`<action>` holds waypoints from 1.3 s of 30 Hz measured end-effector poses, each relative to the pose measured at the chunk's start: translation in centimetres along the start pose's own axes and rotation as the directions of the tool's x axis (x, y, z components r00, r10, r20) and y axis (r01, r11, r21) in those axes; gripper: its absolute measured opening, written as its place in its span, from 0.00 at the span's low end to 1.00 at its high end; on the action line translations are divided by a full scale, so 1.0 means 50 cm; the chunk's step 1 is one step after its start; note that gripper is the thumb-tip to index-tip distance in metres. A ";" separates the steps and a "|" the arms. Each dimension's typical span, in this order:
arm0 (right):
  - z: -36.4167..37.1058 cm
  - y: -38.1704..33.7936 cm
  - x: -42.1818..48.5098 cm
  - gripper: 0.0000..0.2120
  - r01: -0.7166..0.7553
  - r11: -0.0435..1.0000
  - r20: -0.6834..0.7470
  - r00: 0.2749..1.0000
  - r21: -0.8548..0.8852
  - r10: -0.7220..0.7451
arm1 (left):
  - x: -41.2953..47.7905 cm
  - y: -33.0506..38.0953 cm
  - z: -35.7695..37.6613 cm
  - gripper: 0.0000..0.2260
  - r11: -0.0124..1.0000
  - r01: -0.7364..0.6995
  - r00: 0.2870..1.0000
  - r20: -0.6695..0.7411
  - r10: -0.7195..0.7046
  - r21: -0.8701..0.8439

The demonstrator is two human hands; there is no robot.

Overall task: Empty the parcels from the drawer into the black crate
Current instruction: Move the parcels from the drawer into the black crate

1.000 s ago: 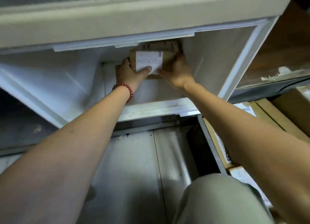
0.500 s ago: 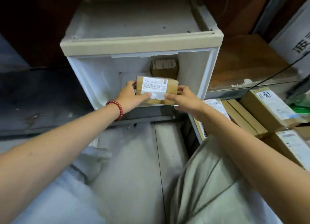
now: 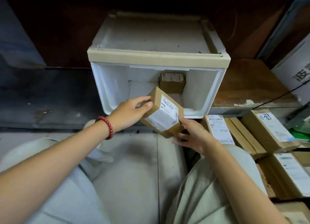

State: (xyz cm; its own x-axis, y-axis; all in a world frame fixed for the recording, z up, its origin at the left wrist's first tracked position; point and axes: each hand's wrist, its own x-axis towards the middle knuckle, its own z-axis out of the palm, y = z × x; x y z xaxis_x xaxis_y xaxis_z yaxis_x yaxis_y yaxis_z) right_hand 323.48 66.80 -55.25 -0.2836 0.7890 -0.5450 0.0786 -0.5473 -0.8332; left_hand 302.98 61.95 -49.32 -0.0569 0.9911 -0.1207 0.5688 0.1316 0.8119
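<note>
A brown cardboard parcel (image 3: 165, 112) with a white label is held tilted in front of the open white drawer (image 3: 216, 91). My left hand (image 3: 130, 112), with a red bead bracelet on its wrist, grips the parcel's upper left end. My right hand (image 3: 192, 134) holds its lower right end from below. A second small brown parcel (image 3: 172, 82) stands at the back of the drawer. Several labelled parcels (image 3: 218, 129) lie packed together at the right; the black crate itself is mostly hidden under them.
The drawer sits in a beige-topped plastic cabinet (image 3: 157, 56) on the floor. My knees in pale trousers (image 3: 201, 190) fill the bottom of the view. A black cable (image 3: 276, 98) runs across a worn wooden board at the right. Grey floor tiles lie between my legs.
Both hands drew the parcel out of the drawer toward me and tilted it down to the right. The view pulled back, showing the second parcel in the drawer.
</note>
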 end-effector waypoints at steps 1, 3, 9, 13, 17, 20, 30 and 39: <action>0.007 0.009 0.004 0.09 -0.005 0.999 -0.006 1.000 -0.054 0.005 | 0.001 0.000 0.005 0.17 1.000 0.001 1.000 -0.023 -0.001 -0.001; 0.021 0.024 0.019 0.12 -0.028 0.993 -0.013 1.000 -0.117 0.026 | 0.002 0.001 0.018 0.16 0.999 0.008 0.996 -0.086 -0.003 0.054; 0.047 0.025 0.032 0.14 0.012 0.976 -0.062 0.998 -0.219 -0.027 | 0.018 -0.015 0.068 0.22 0.967 0.043 0.982 -0.191 0.006 0.250; 0.044 0.029 0.041 0.24 0.070 0.967 -0.121 0.987 -0.243 -0.102 | 0.036 -0.025 0.089 0.24 0.981 0.125 0.965 -0.248 -0.085 0.150; 0.043 0.034 0.043 0.23 0.170 0.952 -0.166 0.962 -0.253 -0.216 | 0.036 -0.030 0.096 0.25 0.982 0.161 0.949 -0.290 -0.126 0.102; 0.040 0.034 0.048 0.23 0.259 0.919 -0.166 0.934 -0.298 -0.317 | 0.029 -0.039 0.089 0.25 0.979 0.194 0.939 -0.300 -0.170 0.054; 0.042 0.038 0.058 0.23 0.366 0.870 -0.069 0.910 -0.331 -0.409 | -0.003 -0.067 0.071 0.23 0.961 0.256 0.912 -0.304 -0.275 -0.102; 0.047 0.030 0.045 0.20 0.536 0.797 0.104 0.842 -0.279 -0.530 | -0.011 -0.084 0.043 0.29 0.925 0.319 0.874 -0.315 -0.371 -0.206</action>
State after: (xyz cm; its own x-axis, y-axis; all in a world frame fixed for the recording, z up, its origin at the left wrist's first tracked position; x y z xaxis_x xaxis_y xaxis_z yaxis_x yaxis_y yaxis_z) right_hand 320.70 67.09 -57.48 -0.3801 0.9249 -0.0076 0.1769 0.0647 -0.9821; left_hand 302.38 60.80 -53.91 -0.5191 0.8239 -0.2272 0.3389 0.4425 0.8303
